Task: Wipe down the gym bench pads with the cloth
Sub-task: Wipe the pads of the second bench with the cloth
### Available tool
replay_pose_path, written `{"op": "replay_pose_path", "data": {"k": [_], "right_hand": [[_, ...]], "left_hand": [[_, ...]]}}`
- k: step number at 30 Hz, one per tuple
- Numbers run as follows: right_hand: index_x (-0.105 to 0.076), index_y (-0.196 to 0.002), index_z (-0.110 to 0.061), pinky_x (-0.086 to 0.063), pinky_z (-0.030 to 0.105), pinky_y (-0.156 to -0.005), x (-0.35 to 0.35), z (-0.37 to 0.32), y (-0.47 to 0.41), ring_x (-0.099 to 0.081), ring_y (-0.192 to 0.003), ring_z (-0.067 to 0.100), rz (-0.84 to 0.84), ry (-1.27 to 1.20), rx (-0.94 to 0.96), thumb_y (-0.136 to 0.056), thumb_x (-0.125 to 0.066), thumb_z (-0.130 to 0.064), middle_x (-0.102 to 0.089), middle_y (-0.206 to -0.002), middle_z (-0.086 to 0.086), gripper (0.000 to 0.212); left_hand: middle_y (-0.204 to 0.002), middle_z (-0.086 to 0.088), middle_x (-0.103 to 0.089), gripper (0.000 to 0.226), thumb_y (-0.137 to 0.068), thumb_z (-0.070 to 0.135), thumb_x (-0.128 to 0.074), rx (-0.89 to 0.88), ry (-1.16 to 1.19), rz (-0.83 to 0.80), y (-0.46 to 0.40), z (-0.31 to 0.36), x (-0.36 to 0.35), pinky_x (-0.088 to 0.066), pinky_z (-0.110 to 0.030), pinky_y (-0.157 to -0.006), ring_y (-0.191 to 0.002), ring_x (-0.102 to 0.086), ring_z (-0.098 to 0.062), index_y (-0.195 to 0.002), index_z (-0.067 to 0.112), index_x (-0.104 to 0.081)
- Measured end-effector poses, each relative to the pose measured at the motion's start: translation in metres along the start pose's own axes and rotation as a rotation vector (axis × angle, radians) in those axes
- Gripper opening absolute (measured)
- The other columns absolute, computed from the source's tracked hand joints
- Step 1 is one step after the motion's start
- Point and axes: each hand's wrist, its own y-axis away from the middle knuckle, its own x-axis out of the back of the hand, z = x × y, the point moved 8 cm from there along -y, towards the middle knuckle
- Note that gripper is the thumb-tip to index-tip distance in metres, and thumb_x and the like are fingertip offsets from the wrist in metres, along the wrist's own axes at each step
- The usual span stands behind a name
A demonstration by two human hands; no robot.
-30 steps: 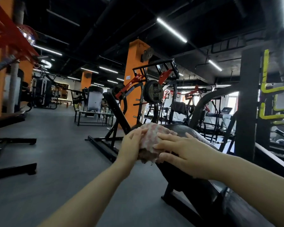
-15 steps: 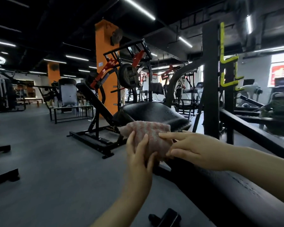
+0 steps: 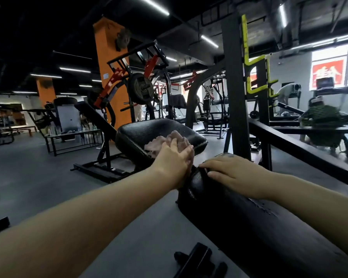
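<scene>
A pale pink cloth lies on the black seat pad of the gym bench, in the middle of the head view. My left hand presses flat on the cloth with straight fingers. The long black back pad runs from the seat pad toward the lower right. My right hand rests palm down on the near end of that back pad, fingers spread, holding nothing.
A black rack upright with yellow-green hooks stands just right of the bench. A plate-loaded machine and an orange pillar stand behind it. Grey floor spreads to the left. People bend over equipment at far right.
My right hand let go of the cloth and dropped onto the back pad. My left hand now presses the cloth down on the seat pad. The view turned right and down.
</scene>
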Motion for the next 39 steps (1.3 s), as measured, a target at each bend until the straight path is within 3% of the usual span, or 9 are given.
{"op": "replay_pose_path", "data": {"k": [10, 18, 21, 23, 26, 28, 31, 35, 39], "right_hand": [[-0.043, -0.137, -0.040, -0.026, 0.043, -0.110, -0.004, 0.001, -0.002, -0.041, -0.129, 0.008, 0.069, -0.050, -0.026, -0.100, -0.028, -0.045, -0.045, -0.141, -0.016, 0.040], [-0.043, -0.135, -0.043, -0.025, 0.041, -0.111, -0.003, 0.001, -0.003, -0.040, -0.131, 0.009, 0.037, -0.065, -0.057, -0.100, -0.028, -0.045, -0.045, -0.142, -0.015, 0.039], [-0.038, -0.139, -0.044, -0.020, 0.046, -0.113, -0.004, 0.000, 0.001, -0.034, -0.135, 0.009, 0.005, -0.057, -0.071, -0.100, -0.027, -0.045, -0.040, -0.146, -0.017, 0.040], [-0.032, -0.142, -0.043, -0.014, 0.052, -0.114, -0.005, -0.002, 0.010, -0.030, -0.138, 0.008, -0.017, -0.051, -0.068, -0.101, -0.026, -0.045, -0.035, -0.149, -0.018, 0.042], [-0.032, -0.144, -0.039, -0.009, 0.054, -0.115, -0.003, -0.005, 0.030, -0.027, -0.139, 0.008, -0.024, -0.041, -0.064, -0.101, -0.026, -0.045, -0.032, -0.150, -0.017, 0.044], [-0.037, -0.142, -0.036, -0.010, 0.051, -0.116, 0.000, -0.006, 0.049, -0.028, -0.138, 0.008, -0.015, -0.019, -0.055, -0.101, -0.028, -0.043, -0.035, -0.149, -0.015, 0.043], [-0.044, -0.138, -0.031, -0.013, 0.039, -0.114, 0.008, -0.001, 0.086, -0.032, -0.134, 0.007, 0.020, 0.000, -0.057, -0.100, -0.037, -0.040, -0.041, -0.143, -0.015, 0.039], [-0.055, -0.129, -0.027, -0.030, 0.032, -0.108, 0.011, 0.011, 0.155, -0.046, -0.125, 0.012, 0.031, -0.001, -0.078, -0.095, -0.050, -0.036, -0.052, -0.133, -0.009, 0.035], [-0.059, -0.125, -0.025, -0.037, 0.034, -0.104, 0.005, 0.024, 0.252, -0.050, -0.121, 0.014, -0.046, 0.024, -0.141, -0.095, -0.051, -0.034, -0.055, -0.130, -0.009, 0.033]], "left_hand": [[-0.158, -0.006, 0.012, 0.064, -0.097, 0.033, -0.046, -0.070, -0.024, -0.218, -0.042, 0.004, 0.012, -0.019, -0.055, -0.113, -0.143, 0.002, -0.039, -0.150, 0.029, -0.011], [-0.159, 0.001, 0.007, 0.056, -0.096, 0.024, -0.050, -0.151, -0.093, 0.011, 0.008, -0.007, -0.020, -0.016, -0.053, -0.115, -0.143, -0.005, -0.041, -0.146, 0.033, -0.027], [-0.158, -0.002, -0.010, 0.049, -0.098, 0.012, -0.038, -0.149, -0.089, 0.135, 0.031, -0.004, -0.015, -0.011, -0.050, -0.117, -0.143, -0.011, -0.038, -0.146, 0.019, -0.033], [-0.144, -0.008, -0.044, 0.039, -0.090, 0.010, -0.047, -0.218, -0.056, 0.344, 0.049, 0.001, -0.001, -0.031, -0.050, -0.110, -0.132, -0.040, -0.036, -0.128, 0.011, -0.057], [-0.106, -0.004, -0.070, 0.026, -0.058, 0.012, -0.083, -0.181, 0.149, 0.465, 0.078, -0.008, 0.014, -0.044, -0.034, -0.089, -0.098, -0.066, -0.025, -0.083, 0.018, -0.076], [-0.131, -0.006, -0.055, 0.023, -0.079, 0.010, -0.066, -0.108, 0.233, 0.418, 0.092, -0.009, 0.008, -0.039, -0.030, -0.100, -0.122, -0.051, -0.026, -0.100, 0.017, -0.072], [-0.116, -0.016, -0.062, 0.039, -0.085, 0.018, -0.034, 0.012, 0.495, 0.493, 0.119, -0.003, 0.015, -0.035, -0.038, -0.104, -0.120, -0.050, -0.034, -0.085, 0.006, -0.071], [-0.130, -0.023, -0.051, 0.039, -0.096, 0.028, -0.033, 0.045, 0.806, 0.626, 0.147, 0.048, 0.054, -0.036, -0.047, -0.106, -0.127, -0.042, -0.033, -0.081, 0.015, -0.067], [-0.125, -0.024, -0.057, 0.026, -0.082, 0.012, -0.049, 0.038, 0.913, 0.706, 0.174, 0.128, 0.124, -0.035, -0.036, -0.099, -0.113, -0.056, -0.040, -0.090, 0.002, -0.072]]}}
